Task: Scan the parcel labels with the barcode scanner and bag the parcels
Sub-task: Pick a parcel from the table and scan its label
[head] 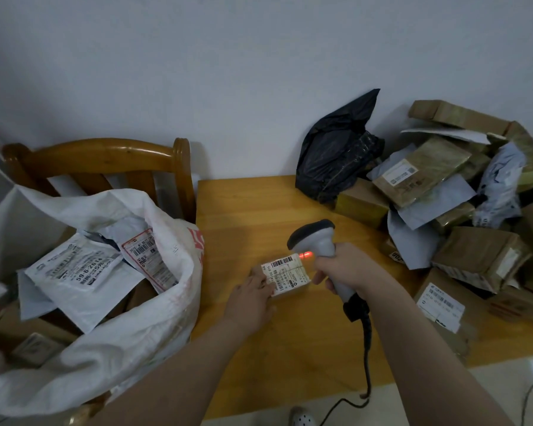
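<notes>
Scanning now: right grip [342, 272] clenches the barcode scanner [314, 238], left grip [253, 299] lies flat, pinning the small parcel [291, 290]; best aim the beam square across its label [286, 267].

Scanner [317, 241]: grey body, dark head, red glow at its window. Label [285, 270]: white, black barcodes. Table [259, 210]: honey wood grain. Sack [166, 302]: white, red print. Bag [336, 155]: black. Boxes [477, 256]: brown. Chair [105, 158]: orange-brown.

Open tabletop [243, 210] between sack [154, 333] and pile [474, 216]
</notes>
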